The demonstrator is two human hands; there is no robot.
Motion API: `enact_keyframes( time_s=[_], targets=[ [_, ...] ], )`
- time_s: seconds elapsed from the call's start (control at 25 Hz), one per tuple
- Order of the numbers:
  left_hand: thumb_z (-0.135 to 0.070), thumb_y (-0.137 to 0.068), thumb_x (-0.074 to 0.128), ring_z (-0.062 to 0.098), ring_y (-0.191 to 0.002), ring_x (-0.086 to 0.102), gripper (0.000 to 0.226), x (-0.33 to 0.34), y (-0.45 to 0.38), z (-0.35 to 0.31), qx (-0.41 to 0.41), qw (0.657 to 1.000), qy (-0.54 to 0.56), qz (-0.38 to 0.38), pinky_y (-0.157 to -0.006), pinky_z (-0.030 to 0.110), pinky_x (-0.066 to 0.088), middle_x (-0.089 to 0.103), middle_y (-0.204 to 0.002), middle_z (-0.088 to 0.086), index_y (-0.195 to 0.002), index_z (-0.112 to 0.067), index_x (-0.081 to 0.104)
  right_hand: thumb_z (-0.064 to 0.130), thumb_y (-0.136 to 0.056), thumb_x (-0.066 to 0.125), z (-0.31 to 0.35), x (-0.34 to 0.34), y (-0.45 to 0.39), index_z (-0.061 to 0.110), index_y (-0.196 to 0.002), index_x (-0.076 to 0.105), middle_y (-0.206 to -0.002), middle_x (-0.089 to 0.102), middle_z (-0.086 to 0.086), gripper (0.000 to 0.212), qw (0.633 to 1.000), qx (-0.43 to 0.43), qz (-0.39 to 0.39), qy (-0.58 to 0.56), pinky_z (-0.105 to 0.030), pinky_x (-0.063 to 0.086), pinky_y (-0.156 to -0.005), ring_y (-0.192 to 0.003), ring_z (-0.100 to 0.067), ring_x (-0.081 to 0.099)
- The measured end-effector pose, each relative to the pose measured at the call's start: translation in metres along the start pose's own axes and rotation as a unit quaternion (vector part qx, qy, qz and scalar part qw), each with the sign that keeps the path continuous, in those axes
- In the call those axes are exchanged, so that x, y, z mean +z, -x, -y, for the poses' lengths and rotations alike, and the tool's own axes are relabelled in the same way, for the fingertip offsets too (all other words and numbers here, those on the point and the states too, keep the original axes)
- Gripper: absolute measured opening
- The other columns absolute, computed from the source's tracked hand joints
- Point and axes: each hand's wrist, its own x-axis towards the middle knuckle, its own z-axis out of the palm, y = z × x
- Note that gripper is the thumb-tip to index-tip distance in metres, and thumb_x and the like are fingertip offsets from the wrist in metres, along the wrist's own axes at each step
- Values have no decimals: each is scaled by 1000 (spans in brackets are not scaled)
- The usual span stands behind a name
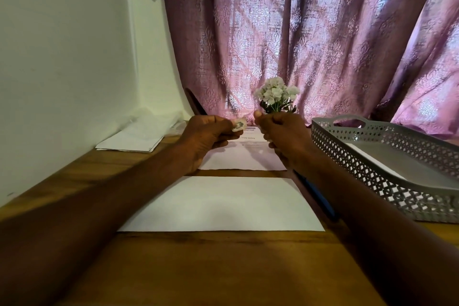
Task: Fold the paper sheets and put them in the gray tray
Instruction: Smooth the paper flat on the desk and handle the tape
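A printed paper sheet (242,160) lies on the wooden table beyond a blank white sheet (221,204) that is nearer to me. My left hand (206,138) pinches the printed sheet's far left corner, which curls up between thumb and fingers. At the same sheet's far right edge my right hand (283,135) has its fingers curled and its thumb raised; the grip itself is partly hidden. The gray tray (352,143) stands to the right with a white sheet (372,160) lying inside it.
A small bunch of white flowers (275,94) stands just behind my hands, in front of a purple curtain. Loose papers (131,143) lie at the back left against the white wall. A blue object (321,197) shows under my right forearm.
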Motion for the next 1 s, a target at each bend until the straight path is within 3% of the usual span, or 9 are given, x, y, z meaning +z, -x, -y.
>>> enact_keyframes(
  time_s=[0.12, 0.24, 0.44, 0.6, 0.76, 0.92, 1.0],
  targets=[
    [-20, -94, 73, 23, -97, 78, 28, -1, -3, 1, 20, 1000, -12, 4, -97, 37, 59, 80, -105, 14, -116, -2, 74, 44, -88, 76, 2, 5, 1, 21, -88, 79, -96, 78, -10, 23, 997, 16, 59, -44, -36, 54, -74, -92, -25, 72],
    [-19, -93, 75, 26, -99, 77, 27, 1, -4, 3, 24, 999, -27, 22, -96, 40, 60, 79, -106, 16, -114, -1, 75, 21, -87, 80, 2, 7, 1, 17, -90, 81, -89, 80, -9, 5, 996, 18, 46, -77, -34, 54, -75, -88, -20, 75],
    [-17, -92, 75, 32, -98, 77, 25, 5, -4, 6, 24, 999, -20, 17, -91, 40, 62, 78, -104, 19, -110, 1, 74, 18, -84, 82, 1, 7, -2, 6, -87, 81, -81, 79, -10, 12, 996, 32, 21, -86, -37, 57, -75, -82, -27, 78],
    [-17, -90, 77, 31, -93, 78, 24, 6, -4, 4, 21, 1000, -12, 14, -80, 33, 64, 79, -100, 19, -105, 2, 75, 24, -78, 88, -2, 8, -1, 10, -76, 80, -76, 79, -9, 17, 997, 17, 12, -78, -42, 62, -79, -82, -29, 78],
    [-15, -91, 76, 32, -94, 78, 26, 8, 0, 3, 11, 1000, 6, 23, -84, 37, 64, 79, -101, 21, -108, 4, 74, 30, -75, 91, -2, 6, -2, 11, -72, 79, -74, 78, -9, 22, 996, 29, 13, -85, -43, 63, -78, -81, -30, 78],
    [-16, -99, 67, 30, -98, 78, 25, 4, -1, -3, -7, 998, 55, 38, -89, 35, 62, 79, -107, 18, -117, 0, 72, 30, -88, 80, -3, 6, -4, 3, -74, 75, -64, 74, -9, 31, 992, 47, -36, -114, -44, 62, -72, -72, -28, 78],
    [-18, -99, 67, 30, -100, 77, 28, -1, -2, -2, -19, 997, 61, 45, -93, 37, 61, 78, -108, 19, -120, 0, 71, 39, -93, 72, 0, 3, -5, 11, -82, 76, -75, 77, -6, 30, 992, 47, -22, -113, -40, 60, -74, -81, -23, 78]
  ],
)
